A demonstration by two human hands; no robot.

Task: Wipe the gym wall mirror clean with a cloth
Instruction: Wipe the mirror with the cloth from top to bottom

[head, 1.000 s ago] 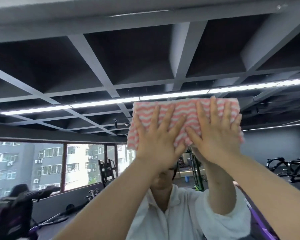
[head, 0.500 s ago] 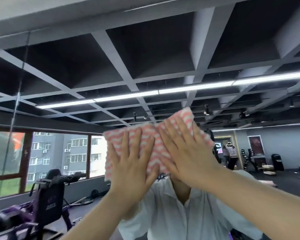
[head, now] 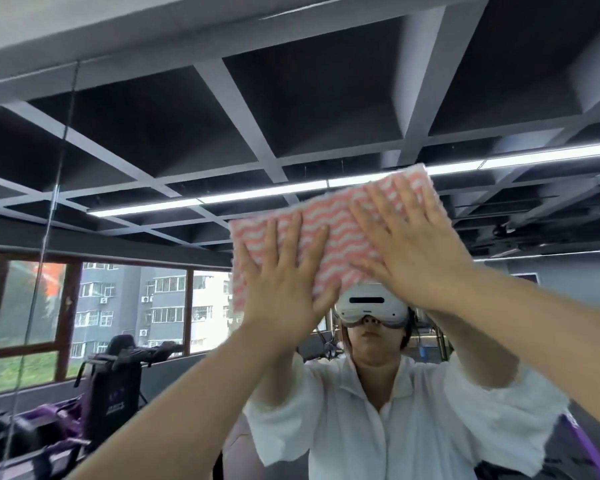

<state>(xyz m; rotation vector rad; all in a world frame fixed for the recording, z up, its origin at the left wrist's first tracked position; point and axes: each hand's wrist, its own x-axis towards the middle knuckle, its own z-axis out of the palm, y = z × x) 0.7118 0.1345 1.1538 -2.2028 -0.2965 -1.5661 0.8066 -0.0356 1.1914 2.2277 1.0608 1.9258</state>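
**Cloth swept up and to the right across the mirror**

Straight, spread fingers point(head: 293, 237) of the left hand point(head: 284, 285) and of the right hand point(head: 409, 251) are laid flat on the pink-and-white cloth point(head: 329, 233); nothing is clenched or pinched. The cloth is pressed against the wall mirror point(head: 153, 140), above head height and tilted with its right end higher. Compared with half a second ago, it has been carried rightward and upward, so a fresh upper strip of glass is judged to be under the wipe. A vertical seam point(head: 54, 202) between mirror panels is seen well to the left.
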